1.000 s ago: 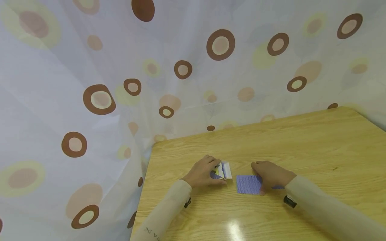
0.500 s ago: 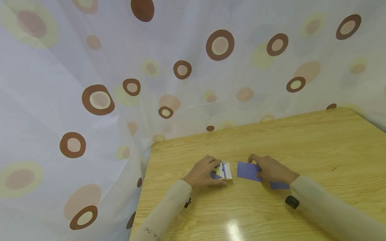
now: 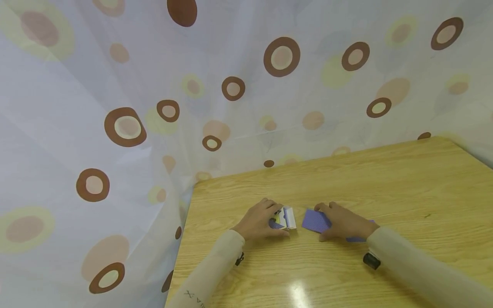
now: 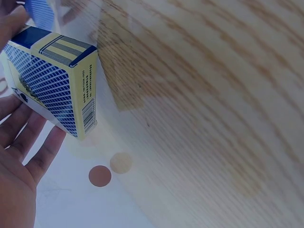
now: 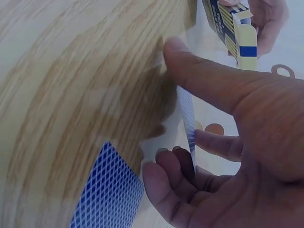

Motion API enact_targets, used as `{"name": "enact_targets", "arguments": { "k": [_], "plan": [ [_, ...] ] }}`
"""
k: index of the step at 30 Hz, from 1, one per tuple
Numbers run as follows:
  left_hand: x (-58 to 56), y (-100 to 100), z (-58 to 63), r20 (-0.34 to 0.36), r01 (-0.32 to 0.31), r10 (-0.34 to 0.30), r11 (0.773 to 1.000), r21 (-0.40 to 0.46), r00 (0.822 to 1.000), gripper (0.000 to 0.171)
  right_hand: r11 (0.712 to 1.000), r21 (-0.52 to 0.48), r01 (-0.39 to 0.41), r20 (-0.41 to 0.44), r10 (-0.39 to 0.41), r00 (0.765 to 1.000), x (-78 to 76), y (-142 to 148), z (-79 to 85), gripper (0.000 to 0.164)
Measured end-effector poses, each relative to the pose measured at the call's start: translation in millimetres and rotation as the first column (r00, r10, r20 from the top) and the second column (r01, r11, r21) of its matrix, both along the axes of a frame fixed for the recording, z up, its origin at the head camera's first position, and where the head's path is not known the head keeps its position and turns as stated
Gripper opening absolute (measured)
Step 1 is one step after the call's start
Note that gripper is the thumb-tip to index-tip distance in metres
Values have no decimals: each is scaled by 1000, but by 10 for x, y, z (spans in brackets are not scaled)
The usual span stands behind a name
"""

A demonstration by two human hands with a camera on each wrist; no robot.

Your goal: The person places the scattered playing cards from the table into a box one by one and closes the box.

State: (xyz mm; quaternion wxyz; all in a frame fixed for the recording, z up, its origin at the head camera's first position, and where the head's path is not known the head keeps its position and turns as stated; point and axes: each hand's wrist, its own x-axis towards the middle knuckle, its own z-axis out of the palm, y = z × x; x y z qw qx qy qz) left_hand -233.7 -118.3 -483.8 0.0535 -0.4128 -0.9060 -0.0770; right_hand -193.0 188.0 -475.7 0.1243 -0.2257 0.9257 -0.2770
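Observation:
My left hand point(image 3: 259, 220) grips a blue and cream playing-card box point(image 4: 52, 78) from its sides. The box's flap point(image 3: 291, 218) stands open, facing right towards the other hand. In the right hand point(image 3: 344, 220) is a blue-backed playing card point(image 3: 315, 220), held tilted between the fingers just right of the box; whether it is one card or several stacked cannot be told. The right wrist view shows this card point(image 5: 188, 118) nearly edge-on, with the fingers curled at its lower end and the thumb stretched out above.
Another blue-backed card point(image 5: 111, 190) lies on the wooden table point(image 3: 404, 184) under the right wrist, partly hidden in the head view. Behind and to the left of the table hangs a white curtain point(image 3: 246, 119) with brown and yellow circles.
The right hand has picked the card up off the table and moved it slightly away from the body, then turned it at an angle. The left hand and box have kept still.

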Motion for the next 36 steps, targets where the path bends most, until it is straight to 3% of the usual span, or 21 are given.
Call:
{"name": "enact_targets", "arguments": {
  "k": [9,28,36],
  "plan": [
    [0,-3,-4,-12,7,-7,1000,10,1000,84,997,81,-4,-95,11,995,-35,-1,-14,72],
    [8,13,25,-16,13,-13,1000,12,1000,84,999,10,38,-91,-37,995,-54,40,174,75],
    [18,10,37,-17,16,-16,1000,-4,1000,85,1000,-26,13,-147,-17,989,-51,-14,255,73]
  ]
}}
